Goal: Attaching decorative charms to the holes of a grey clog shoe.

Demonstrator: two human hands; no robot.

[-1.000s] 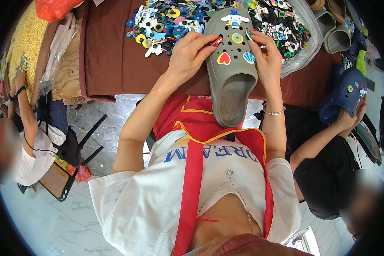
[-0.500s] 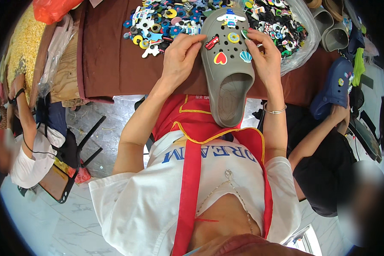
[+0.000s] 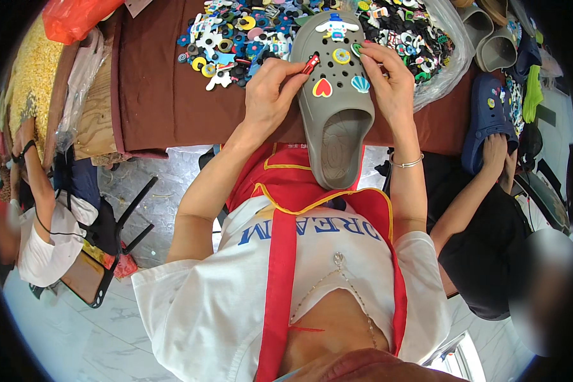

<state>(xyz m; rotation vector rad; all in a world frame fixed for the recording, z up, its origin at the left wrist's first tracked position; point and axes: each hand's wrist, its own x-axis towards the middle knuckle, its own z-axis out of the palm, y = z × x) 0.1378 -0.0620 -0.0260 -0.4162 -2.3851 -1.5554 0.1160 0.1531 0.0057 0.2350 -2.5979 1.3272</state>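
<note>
A grey clog [image 3: 325, 118] lies toe away from me over the table's near edge, its heel above my red apron. On its upper sit a white character charm [image 3: 336, 27], a yellow ring charm [image 3: 341, 56], a red heart charm [image 3: 322, 88] and a blue shell charm [image 3: 360, 84]. My left hand [image 3: 268, 92] is closed, thumb and forefinger on a red charm [image 3: 311, 64] at the clog's left side. Opposite it, my right hand [image 3: 391, 79] pinches a small green charm [image 3: 356, 49] against the upper. Fingers partly cover both charms.
Heaps of loose charms [image 3: 226, 48] and more charms in a clear plastic bag [image 3: 461, 38] lie beyond the brown-covered table's [image 3: 165, 95] front part. At right, a co-worker holds a navy clog [image 3: 487, 121]. Another person at left reaches into yellow pieces [image 3: 38, 70].
The clog has shifted slightly left. My left thumb and forefinger have closed on the red charm. My right hand stays at the green charm. The co-worker's navy clog has turned and moved.
</note>
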